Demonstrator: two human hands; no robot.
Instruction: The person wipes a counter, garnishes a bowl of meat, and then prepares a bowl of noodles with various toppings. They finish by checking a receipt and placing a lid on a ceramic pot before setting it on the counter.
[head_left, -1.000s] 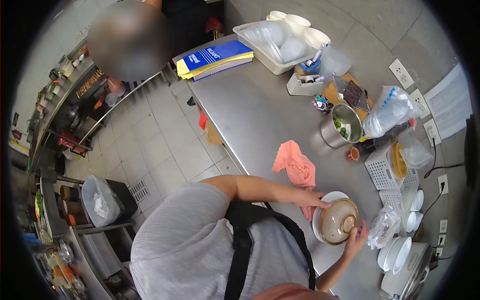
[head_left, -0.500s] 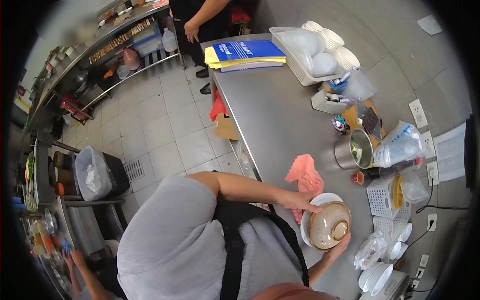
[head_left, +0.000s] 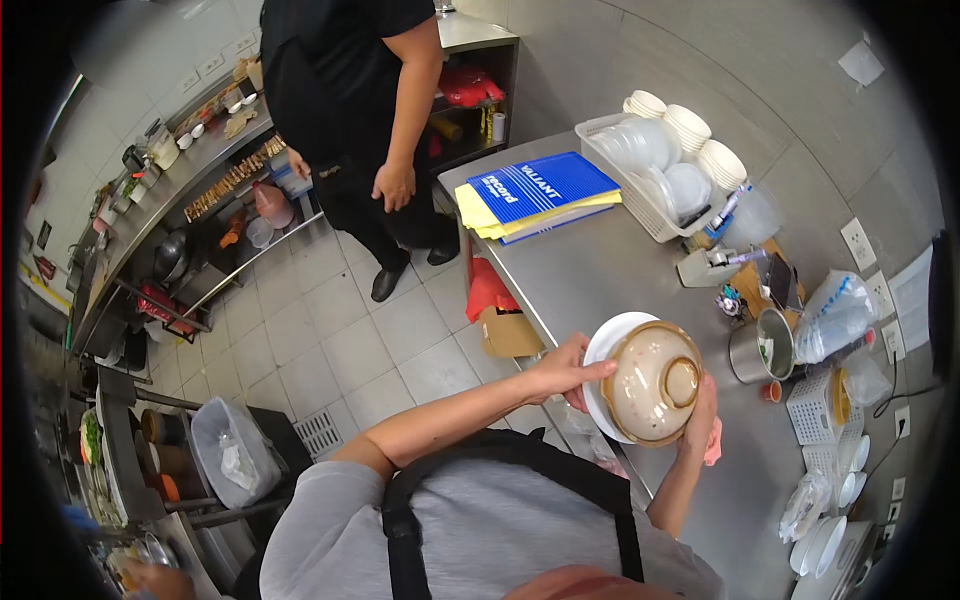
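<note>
Between my hands is a speckled beige ceramic lid (head_left: 650, 385) with a brown rim and a ring-shaped knob. It sits over a white plate (head_left: 603, 350), whose rim shows on the left side. My left hand (head_left: 563, 368) grips the left edge, thumb on top and fingers partly hidden below. On the right side, my right hand (head_left: 700, 415) is wrapped round the edge, its fingers mostly out of sight. Anything beneath the lid is hidden. Just behind my right hand, a bit of pink cloth (head_left: 713, 443) shows on the steel table (head_left: 590, 285).
Record books (head_left: 545, 190) lie at the table's far end, near a basket (head_left: 640, 195) of plastic lids and paper bowls. A metal pot (head_left: 760, 345) and white baskets (head_left: 812, 412) line the wall. A person in black (head_left: 350, 130) stands beyond the table. A lined bin (head_left: 235, 450) stands left.
The lid and plate have moved forward, off the pink cloth, to the table's edge, both hands still on them. My view has shifted, and the person in black shows more fully.
</note>
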